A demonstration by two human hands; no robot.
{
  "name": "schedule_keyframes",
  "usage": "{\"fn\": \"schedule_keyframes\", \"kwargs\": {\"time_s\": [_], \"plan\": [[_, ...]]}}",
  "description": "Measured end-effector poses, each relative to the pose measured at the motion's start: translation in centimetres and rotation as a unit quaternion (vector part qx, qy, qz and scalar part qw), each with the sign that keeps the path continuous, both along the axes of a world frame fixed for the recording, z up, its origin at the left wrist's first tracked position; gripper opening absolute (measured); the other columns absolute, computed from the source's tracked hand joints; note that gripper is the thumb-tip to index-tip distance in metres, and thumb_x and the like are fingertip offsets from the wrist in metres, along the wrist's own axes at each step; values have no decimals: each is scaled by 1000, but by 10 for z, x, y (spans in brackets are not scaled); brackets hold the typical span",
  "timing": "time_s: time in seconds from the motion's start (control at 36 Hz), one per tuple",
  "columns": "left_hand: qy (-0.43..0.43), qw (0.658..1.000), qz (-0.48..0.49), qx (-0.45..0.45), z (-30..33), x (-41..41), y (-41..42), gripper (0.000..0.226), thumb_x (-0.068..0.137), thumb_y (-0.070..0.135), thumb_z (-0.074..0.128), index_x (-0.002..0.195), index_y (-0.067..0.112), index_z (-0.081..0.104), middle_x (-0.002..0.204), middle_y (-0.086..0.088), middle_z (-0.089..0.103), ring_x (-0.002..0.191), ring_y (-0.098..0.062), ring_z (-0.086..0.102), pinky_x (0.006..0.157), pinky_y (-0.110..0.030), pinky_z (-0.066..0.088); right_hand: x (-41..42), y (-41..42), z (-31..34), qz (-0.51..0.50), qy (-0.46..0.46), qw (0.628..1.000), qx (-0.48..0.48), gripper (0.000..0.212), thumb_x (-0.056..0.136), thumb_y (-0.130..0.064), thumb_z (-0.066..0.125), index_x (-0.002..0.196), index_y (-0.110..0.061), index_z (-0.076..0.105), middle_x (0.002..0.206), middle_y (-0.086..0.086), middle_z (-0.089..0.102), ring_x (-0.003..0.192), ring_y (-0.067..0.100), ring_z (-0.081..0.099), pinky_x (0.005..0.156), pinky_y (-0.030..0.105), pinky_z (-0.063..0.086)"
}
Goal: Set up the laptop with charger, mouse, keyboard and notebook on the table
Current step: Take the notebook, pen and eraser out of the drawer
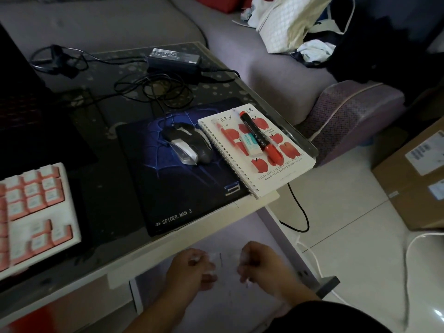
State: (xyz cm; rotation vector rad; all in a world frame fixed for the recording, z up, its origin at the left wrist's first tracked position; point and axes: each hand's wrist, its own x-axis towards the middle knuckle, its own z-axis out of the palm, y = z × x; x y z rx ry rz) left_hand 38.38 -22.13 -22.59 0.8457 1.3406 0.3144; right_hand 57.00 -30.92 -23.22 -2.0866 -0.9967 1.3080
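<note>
Both hands hover below the table's front edge, over the floor. My left hand (189, 270) and my right hand (262, 267) have curled fingers, and something faint, pale and blurred lies between them; I cannot make out what it is. On the table the dark laptop (26, 121) stands at the left. In front of it lies a white keyboard (33, 212) with pink keys. A black and silver mouse (187, 145) rests on a Spider-Man mouse pad (182, 193). The apple-print spiral notebook (283, 164) lies at the right edge. The charger brick (174, 59) and its coiled cable (153, 87) are at the back.
On the notebook lie a red marker (259, 135), a red pen (228, 138) and an eraser (251, 144). A grey sofa (240, 44) with bags stands behind the table. A cardboard box (413, 179) sits on the floor at right. A black cable (300, 212) hangs off the table edge.
</note>
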Motion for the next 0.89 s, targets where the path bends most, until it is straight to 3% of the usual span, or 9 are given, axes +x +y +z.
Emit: {"fn": "schedule_keyframes", "kwargs": {"time_s": [0.06, 0.19, 0.28, 0.39, 0.5, 0.67, 0.75, 0.83, 0.89], "plan": [[-44, 999, -10, -20, 15, 7, -4, 12, 103, 15, 65, 107, 4, 69, 89, -16, 80, 78, -39, 79, 77, -47, 65, 0, 0, 9, -22, 32, 999, 34, 19, 87, -7, 79, 90, -14, 61, 90, 13, 71, 74, 38, 73, 63, 41, 61], [-112, 992, -56, 4, 57, 28, -13, 15, 105, 8, 58, 103, 7, 73, 104, -16, 79, 89, -32, 80, 74, -38, 64, -2, -2, 41, -19, 2, 996, 92, 32, 74, -34, 82, 105, -37, 72, 102, -5, 75, 86, 18, 71, 78, 41, 61], [-148, 985, -78, 41, 85, 37, -15, 16, 105, 5, 56, 104, 7, 72, 100, -15, 78, 87, -33, 79, 76, -41, 66, 8, -8, 78, -22, -3, 993, 118, 28, 73, -25, 79, 100, -29, 78, 95, -1, 79, 90, 18, 75, 87, 46, 60], [-200, 965, -138, 96, 132, 48, -21, 24, 101, -1, 60, 117, 14, 69, 111, -7, 77, 98, -27, 78, 77, -38, 65, 31, -24, 140, -59, -5, 980, 189, 26, 85, 14, 72, 95, -10, 75, 81, 16, 75, 69, 26, 69, 63, 37, 56], [-220, 952, -164, 132, 178, 52, -18, 28, 97, -3, 63, 120, 15, 66, 113, -9, 74, 95, -22, 78, 80, -44, 65, 46, -28, 207, -136, 11, 954, 267, 17, 92, 17, 62, 102, 4, 64, 69, 17, 65, 61, 31, 58, 55, 32, 52], [-175, 954, -159, 185, 217, 43, -2, 18, 98, -3, 61, 106, 12, 69, 97, -9, 74, 73, -19, 71, 61, -36, 59, 39, 34, 276, -153, -65, 941, 296, 26, 93, -2, 71, 107, -23, 69, 86, 5, 73, 68, 13, 68, 57, 25, 54], [-143, 957, -172, 185, 220, 33, -1, 17, 99, -3, 59, 102, 10, 69, 89, -9, 75, 70, -20, 68, 57, -34, 56, 35, 85, 282, -131, -115, 952, 253, 21, 86, -11, 73, 101, -26, 70, 93, 1, 76, 76, 18, 74, 64, 37, 59], [-110, 956, -196, 187, 217, 23, -2, 16, 99, -3, 58, 99, 8, 69, 85, -9, 75, 69, -19, 70, 58, -35, 57, 28, 125, 277, -87, -197, 949, 231, 14, 87, -33, 75, 97, -26, 69, 93, -3, 75, 82, 15, 72, 70, 34, 58], [-82, 957, -210, 182, 211, 18, -2, 14, 99, -1, 59, 100, 9, 68, 85, -6, 77, 70, -19, 72, 61, -35, 59, 24, 139, 271, -57, -246, 945, 210, 12, 89, -31, 70, 100, -28, 66, 97, -5, 73, 82, 12, 70, 66, 25, 55]]}}
